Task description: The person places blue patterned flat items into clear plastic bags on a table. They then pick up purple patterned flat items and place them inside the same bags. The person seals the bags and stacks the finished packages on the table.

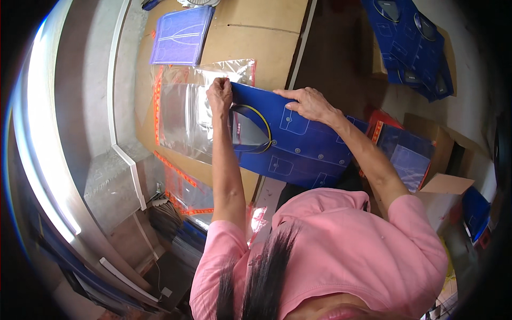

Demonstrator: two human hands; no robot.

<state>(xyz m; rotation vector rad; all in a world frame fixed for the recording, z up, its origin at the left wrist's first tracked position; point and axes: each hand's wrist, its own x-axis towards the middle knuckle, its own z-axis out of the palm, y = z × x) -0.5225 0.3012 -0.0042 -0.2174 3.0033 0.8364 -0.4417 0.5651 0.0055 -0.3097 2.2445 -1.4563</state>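
Over the desk's (261, 37) right edge, the left hand (219, 98) pinches and the right hand's (314, 105) fingers clasp a blue card (306, 146), mostly outside a clear bag (181, 117).

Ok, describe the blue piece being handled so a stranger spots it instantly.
Start at the tan table: a blue piece with printed pockets overhangs its right edge. Unlike the similar blue pieces piled at upper right, it has the left hand at its corner and the right hand on it.

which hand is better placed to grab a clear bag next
Left hand, probably: it is over a clear bag, by a corner of the blue panel; the right hand is farther off, on the panel.
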